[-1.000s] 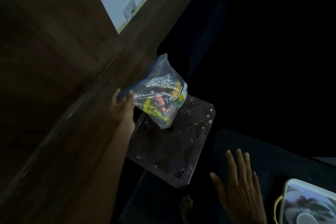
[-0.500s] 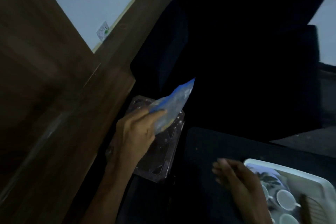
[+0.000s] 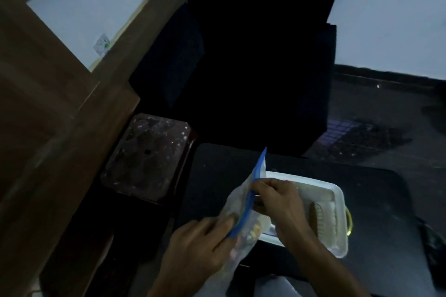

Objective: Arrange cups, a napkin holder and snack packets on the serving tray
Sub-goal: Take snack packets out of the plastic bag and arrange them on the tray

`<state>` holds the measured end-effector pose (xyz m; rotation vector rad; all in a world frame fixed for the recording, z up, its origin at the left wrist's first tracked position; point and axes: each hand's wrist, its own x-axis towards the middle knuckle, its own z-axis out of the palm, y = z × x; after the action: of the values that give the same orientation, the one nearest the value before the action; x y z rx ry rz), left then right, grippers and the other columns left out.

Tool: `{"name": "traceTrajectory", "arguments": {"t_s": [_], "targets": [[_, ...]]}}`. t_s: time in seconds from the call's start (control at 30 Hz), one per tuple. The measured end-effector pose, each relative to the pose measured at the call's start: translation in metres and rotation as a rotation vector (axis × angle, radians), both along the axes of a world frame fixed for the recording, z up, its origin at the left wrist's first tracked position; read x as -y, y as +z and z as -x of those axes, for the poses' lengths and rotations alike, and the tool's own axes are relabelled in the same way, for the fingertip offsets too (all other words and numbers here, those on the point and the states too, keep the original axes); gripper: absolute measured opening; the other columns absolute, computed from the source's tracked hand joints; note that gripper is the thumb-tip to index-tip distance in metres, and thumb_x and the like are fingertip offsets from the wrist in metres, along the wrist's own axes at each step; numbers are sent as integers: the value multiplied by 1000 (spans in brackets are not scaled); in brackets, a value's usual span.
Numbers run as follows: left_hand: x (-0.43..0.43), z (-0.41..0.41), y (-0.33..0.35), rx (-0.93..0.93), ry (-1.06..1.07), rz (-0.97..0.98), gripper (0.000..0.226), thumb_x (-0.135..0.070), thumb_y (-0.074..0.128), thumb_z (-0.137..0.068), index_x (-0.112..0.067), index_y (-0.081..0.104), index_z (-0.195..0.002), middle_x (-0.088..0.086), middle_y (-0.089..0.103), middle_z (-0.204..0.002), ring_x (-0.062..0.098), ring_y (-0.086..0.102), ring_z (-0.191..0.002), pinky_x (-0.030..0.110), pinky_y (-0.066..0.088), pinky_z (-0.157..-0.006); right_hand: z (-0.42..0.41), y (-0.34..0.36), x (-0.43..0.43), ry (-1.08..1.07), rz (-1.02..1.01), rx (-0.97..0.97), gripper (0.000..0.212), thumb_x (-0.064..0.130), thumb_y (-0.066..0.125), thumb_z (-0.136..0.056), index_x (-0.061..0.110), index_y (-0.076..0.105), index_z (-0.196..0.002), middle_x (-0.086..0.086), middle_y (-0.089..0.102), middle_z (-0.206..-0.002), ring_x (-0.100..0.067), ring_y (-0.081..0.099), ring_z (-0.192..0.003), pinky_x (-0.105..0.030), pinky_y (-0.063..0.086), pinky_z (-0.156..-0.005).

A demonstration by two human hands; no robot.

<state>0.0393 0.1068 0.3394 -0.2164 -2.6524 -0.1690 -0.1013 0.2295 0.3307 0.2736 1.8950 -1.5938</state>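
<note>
— What's closest to you there?

— The left hand (image 3: 202, 236), low in the middle, fingers pinched on the lower part of the blue strip that runs along the mouth of a clear plastic bag (image 3: 243, 222). The bag hangs between both hands, and I can make out something yellowish inside, too blurred to name.

— And the other hand?

— The right hand (image 3: 275, 196) is just above it, fingers closed on the same blue strip further up. The strip's top end sticks up free past that hand.

— Where's the tray?

— The white serving tray (image 3: 337, 200) sits right behind the hands on a dark table (image 3: 376, 224). The bag overlaps its near left corner. Inside it, to the right of the right wrist, there's a brownish ribbed thing (image 3: 316, 214) lying along the tray; I can't tell what it is. A yellow handle (image 3: 349, 222) shows at the tray's right edge.

— Further back?

— A reddish-brown stool (image 3: 147, 154) with pale specks on its top, left of the table. Beyond that a dark armchair (image 3: 253, 67), and a brown wooden panel (image 3: 48, 103) down the left side against the white wall (image 3: 96, 0)
</note>
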Motion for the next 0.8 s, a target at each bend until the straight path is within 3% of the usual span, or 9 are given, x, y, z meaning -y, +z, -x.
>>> {"name": "traceTrajectory", "arguments": {"t_s": [0.07,0.13,0.23,0.3,0.37,0.43,0.5,0.63,0.8], "targets": [[-47,-8,3,-1,29,-46,38,-18,50,-100,-26,81,-79,-8,81,-97,9,69,-55,21,50,-44,-5,8,-40,-2,40,62,14,8,64,-88,5,76,-80,-19,74,-81,-23,71,-72,-25,58,-60],[-92,-22,2,33,80,-174,19,-28,61,-95,-34,77,-102,-13,78,-104,6,65,-55,21,48,-49,-11,16,-72,-33,85,108,14,7,66,-87,6,77,-79,-18,75,-81,-19,68,-70,-24,58,-59],[-141,-42,2,124,292,-466,71,-45,84,-69,-41,60,-137,-21,72,-118,3,65,-73,25,47,-68,-19,28,-115,-17,100,125,14,12,68,-87,16,80,-80,-14,76,-84,-24,71,-79,-33,61,-74],[-151,-41,14,76,357,-543,68,-51,74,-80,-34,56,-143,-23,66,-130,-5,66,-101,19,51,-83,-24,36,-138,26,129,118,11,13,69,-87,16,79,-83,-11,77,-85,-30,73,-88,-43,61,-83],[-156,-24,28,65,443,-768,48,-52,61,-93,-37,58,-139,-24,66,-130,-5,64,-116,17,53,-91,-27,45,-154,81,126,50,8,12,70,-87,15,77,-85,-7,78,-84,-26,74,-86,-42,61,-81],[-167,-4,34,103,505,-1122,30,-47,60,-97,-48,63,-127,-26,70,-123,-6,65,-115,14,54,-89,-29,53,-164,157,83,-83,7,13,71,-87,18,76,-88,0,78,-81,-17,75,-79,-33,62,-74],[-181,15,39,169,508,-1358,25,-40,62,-93,-46,68,-117,-25,74,-114,-5,69,-108,10,53,-84,-29,59,-170,253,73,-187,8,14,71,-87,19,76,-91,4,78,-80,-11,75,-74,-27,61,-70],[-194,36,39,172,537,-1460,17,-26,70,-93,-42,77,-91,-16,80,-92,0,75,-89,10,55,-72,-24,61,-173,416,40,-318,13,10,70,-88,18,79,-93,6,78,-82,-7,75,-77,-24,61,-72],[-191,42,34,184,677,-1683,4,-38,79,-81,-35,81,-82,-3,81,-82,9,77,-79,22,59,-68,-18,57,-171,386,81,-163,11,5,69,-88,10,78,-93,-7,78,-83,-19,76,-82,-31,62,-77]]}}
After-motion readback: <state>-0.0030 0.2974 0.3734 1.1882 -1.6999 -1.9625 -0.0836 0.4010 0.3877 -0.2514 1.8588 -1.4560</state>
